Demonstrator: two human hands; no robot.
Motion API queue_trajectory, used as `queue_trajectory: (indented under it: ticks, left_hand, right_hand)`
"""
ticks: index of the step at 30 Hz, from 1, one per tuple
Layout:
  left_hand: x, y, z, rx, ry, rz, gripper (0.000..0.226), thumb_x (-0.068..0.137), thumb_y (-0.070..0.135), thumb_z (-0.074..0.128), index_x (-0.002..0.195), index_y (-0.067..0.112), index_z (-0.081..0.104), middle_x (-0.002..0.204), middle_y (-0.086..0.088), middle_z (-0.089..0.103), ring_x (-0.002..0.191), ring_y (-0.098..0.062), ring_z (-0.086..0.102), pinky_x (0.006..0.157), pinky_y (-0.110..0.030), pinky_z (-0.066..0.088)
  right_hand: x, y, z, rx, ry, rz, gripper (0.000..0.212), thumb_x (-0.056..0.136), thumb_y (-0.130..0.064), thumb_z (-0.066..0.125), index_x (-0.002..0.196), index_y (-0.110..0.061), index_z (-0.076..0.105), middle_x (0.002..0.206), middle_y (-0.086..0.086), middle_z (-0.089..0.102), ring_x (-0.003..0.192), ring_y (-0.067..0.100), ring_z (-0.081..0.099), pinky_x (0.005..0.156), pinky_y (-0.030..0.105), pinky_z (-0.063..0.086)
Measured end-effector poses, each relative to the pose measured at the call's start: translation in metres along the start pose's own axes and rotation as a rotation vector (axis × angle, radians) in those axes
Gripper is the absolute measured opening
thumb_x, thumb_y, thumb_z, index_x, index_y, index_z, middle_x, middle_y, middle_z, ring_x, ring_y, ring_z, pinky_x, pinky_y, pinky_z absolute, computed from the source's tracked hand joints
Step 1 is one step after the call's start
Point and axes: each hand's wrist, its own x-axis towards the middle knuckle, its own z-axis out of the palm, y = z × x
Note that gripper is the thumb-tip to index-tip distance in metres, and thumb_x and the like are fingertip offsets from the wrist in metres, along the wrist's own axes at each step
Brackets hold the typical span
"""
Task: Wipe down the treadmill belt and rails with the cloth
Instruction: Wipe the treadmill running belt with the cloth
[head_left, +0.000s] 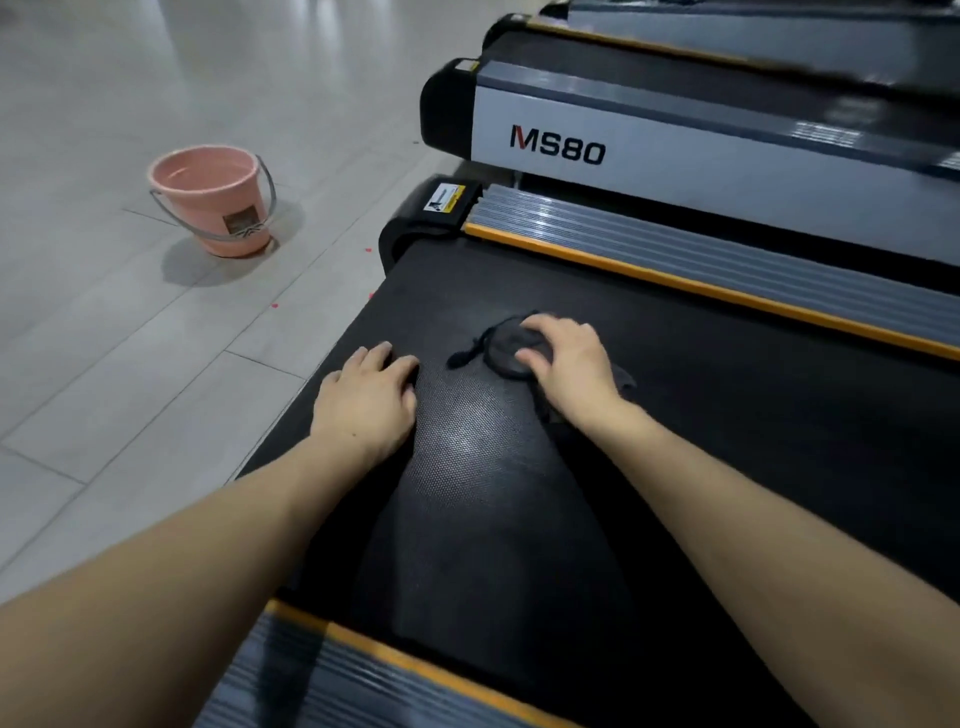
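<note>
The right hand (569, 364) has its grip curled over a bunched dark cloth (511, 351), thumb on the near side and fingers over the far side, pressing it flat onto the treadmill belt (467, 467). A loose tail of the cloth trails out to the left of the bundle. The left hand (366, 397) holds nothing; its fingers lie nearly straight, spread on the belt just left of the cloth, apparently bracing.

The cloth sits about midway across the belt, toward the far left end of the deck. Near the hands the belt shows a paler, shiny patch where its dimpled texture catches the light; whether that is dampness from wiping or only reflection cannot be told.

The far rail (727, 260), ribbed grey with an orange edge, lies well apart from the cloth, and the near rail (332, 680) runs across the bottom of the view. Neither shows any clear sign of having been wiped.

On the tiled floor (130, 364) to the left stands a pink bucket (213, 202), and a second treadmill marked MS80 (558, 145) stands beyond.

By my judgement the task is in its belt stage, with most of the belt and both rails left.
</note>
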Motion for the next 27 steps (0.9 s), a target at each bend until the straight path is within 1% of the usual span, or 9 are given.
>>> queue_trajectory:
  ticks: [4,7,9,12,14,15,18,24,27]
  left_hand:
    - [0.034,-0.008,-0.007,0.043,0.003,0.08,0.042,0.1,0.038,0.04,0.141,0.037,0.049,0.158,0.0,0.036,0.145,-0.025,0.031,0.114,-0.048,0.032]
    - [0.048,-0.017,-0.007,0.04,-0.061,0.101,0.044,0.103,0.042,0.038,0.147,0.039,0.043,0.162,0.004,0.031,0.15,-0.024,0.028,0.116,-0.047,0.033]
    - [0.047,-0.025,0.0,0.068,-0.064,0.133,0.049,0.103,0.044,0.036,0.152,0.039,0.038,0.165,0.004,0.027,0.152,-0.023,0.024,0.118,-0.045,0.031]
    - [0.042,-0.032,0.01,0.057,-0.053,0.153,0.053,0.105,0.046,0.029,0.157,0.037,0.029,0.168,0.003,0.02,0.155,-0.023,0.016,0.123,-0.043,0.023]
    - [0.039,-0.032,0.015,0.071,-0.031,0.154,0.054,0.105,0.046,0.025,0.158,0.038,0.025,0.168,0.003,0.017,0.155,-0.023,0.014,0.123,-0.044,0.022]
    - [0.039,-0.031,0.015,0.072,-0.021,0.152,0.054,0.104,0.047,0.023,0.158,0.039,0.024,0.169,0.004,0.017,0.155,-0.022,0.013,0.123,-0.044,0.021]
    - [0.036,-0.026,0.013,0.064,0.008,0.125,0.053,0.104,0.047,0.023,0.157,0.041,0.026,0.168,0.007,0.018,0.155,-0.019,0.014,0.123,-0.042,0.021]
    - [0.037,-0.011,0.013,0.045,0.077,0.061,0.048,0.1,0.054,0.03,0.142,0.038,0.047,0.159,0.003,0.038,0.15,-0.022,0.028,0.116,-0.049,0.031]
    - [0.036,0.001,0.016,0.012,0.077,-0.005,0.047,0.099,0.057,0.03,0.138,0.039,0.047,0.158,0.001,0.039,0.15,-0.023,0.026,0.117,-0.053,0.027]
  right_hand:
    - [-0.073,-0.031,-0.004,0.137,-0.083,-0.359,0.032,0.088,-0.028,0.07,0.119,-0.018,0.067,0.112,-0.002,0.064,0.095,0.017,0.053,0.094,0.027,0.041]
    - [-0.045,-0.015,-0.001,0.089,-0.099,-0.491,0.028,0.09,-0.027,0.068,0.115,-0.015,0.069,0.108,0.0,0.066,0.094,0.017,0.054,0.092,0.027,0.041]
    - [0.01,0.012,0.006,-0.008,-0.069,-0.438,0.027,0.09,-0.029,0.066,0.113,-0.016,0.071,0.106,0.002,0.069,0.096,0.023,0.061,0.09,0.035,0.042]
    - [0.078,0.044,0.008,-0.098,0.043,-0.041,0.027,0.092,-0.026,0.064,0.117,-0.02,0.071,0.113,0.008,0.068,0.103,0.037,0.057,0.093,0.04,0.043]
    - [0.094,0.048,0.011,-0.11,0.057,0.168,0.03,0.096,-0.028,0.059,0.125,-0.022,0.067,0.121,0.006,0.064,0.111,0.034,0.05,0.097,0.038,0.04]
    - [0.094,0.046,0.012,-0.121,0.049,0.198,0.031,0.098,-0.029,0.058,0.127,-0.023,0.065,0.122,0.005,0.063,0.113,0.031,0.048,0.097,0.036,0.039]
    - [0.068,0.033,0.003,-0.117,0.023,0.108,0.032,0.095,-0.028,0.062,0.126,-0.025,0.067,0.119,0.002,0.066,0.107,0.027,0.052,0.093,0.031,0.038]
    - [-0.005,0.03,-0.018,-0.02,-0.104,-0.302,0.032,0.093,-0.024,0.066,0.125,-0.018,0.068,0.117,0.0,0.066,0.097,0.021,0.054,0.096,0.03,0.041]
    - [0.028,0.049,-0.02,-0.078,-0.064,-0.241,0.03,0.093,-0.023,0.067,0.122,-0.021,0.07,0.117,0.0,0.068,0.098,0.023,0.055,0.095,0.033,0.043]
